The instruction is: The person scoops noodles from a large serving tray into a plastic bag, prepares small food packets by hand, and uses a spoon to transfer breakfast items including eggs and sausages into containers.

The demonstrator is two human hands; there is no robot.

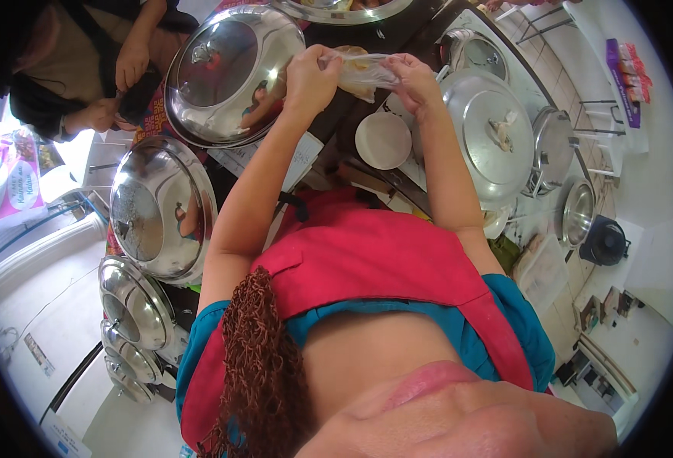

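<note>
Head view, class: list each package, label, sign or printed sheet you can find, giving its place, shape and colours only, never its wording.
Clear plastic bag: held between the left hand and right hand, crumpled, pale food inside.
Pink banner: far left edge, pink with white oval and food pictures.
Purple box: upper right, long, purple with red and white packets.
White paper sheet: beside the left forearm, rectangular, dark print.

A clear plastic bag (367, 72) with pale food inside sits stretched between both hands at top centre. A purple and red rectangular package (625, 80) lies on the white surface at far right. A pink and white printed banner (17, 183) hangs at left edge.
</note>
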